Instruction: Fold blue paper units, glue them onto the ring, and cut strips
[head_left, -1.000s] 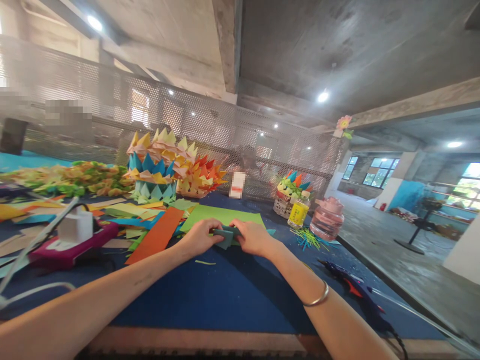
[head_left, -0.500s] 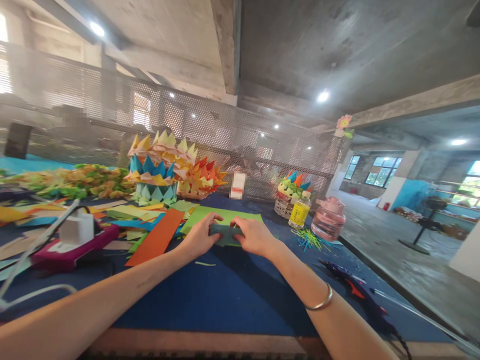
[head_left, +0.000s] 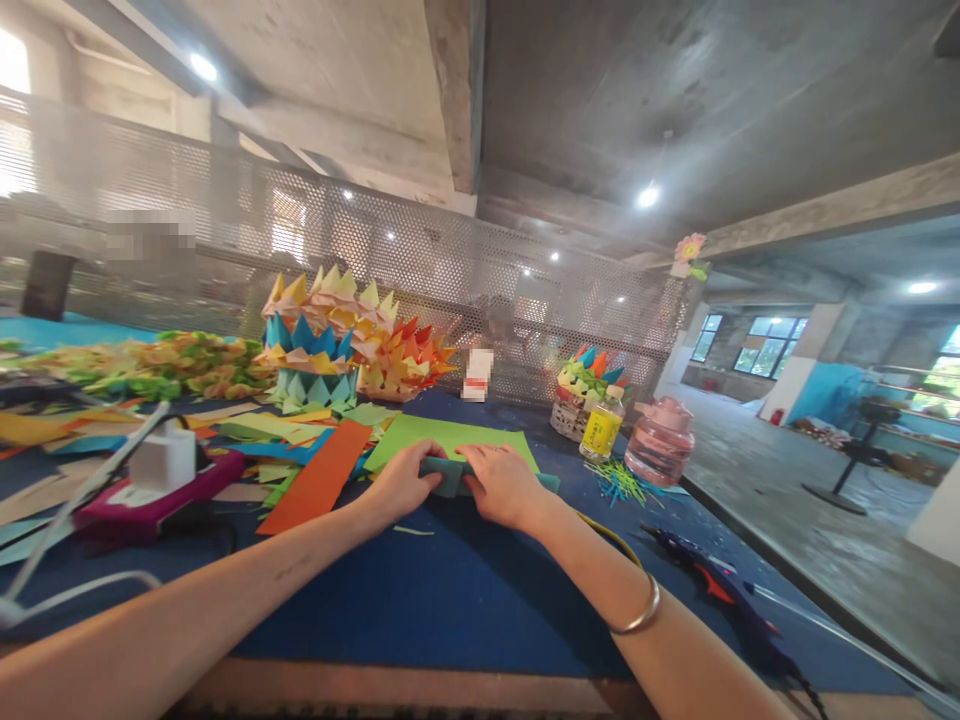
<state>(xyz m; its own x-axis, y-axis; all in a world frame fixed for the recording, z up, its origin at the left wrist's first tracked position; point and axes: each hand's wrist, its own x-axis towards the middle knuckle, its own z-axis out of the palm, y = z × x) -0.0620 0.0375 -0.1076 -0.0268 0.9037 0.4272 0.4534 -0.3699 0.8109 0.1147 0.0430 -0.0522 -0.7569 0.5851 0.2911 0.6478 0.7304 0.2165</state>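
A small piece of dark teal paper lies folded on the blue table mat, in front of a light green sheet. My left hand pinches its left end with curled fingers. Pressing down on its right part is my right hand, fingers bent over the paper. A bangle sits on my right wrist.
An orange paper strip and loose coloured sheets lie to the left, beside a magenta box with a cable. Spiky paper models stand by the mesh fence. A small bottle, a pink jar and a glue gun are on the right.
The teal paper came down flat onto the mat. Both hands closed in over it, the right hand pressing lower. The view shifted slightly.
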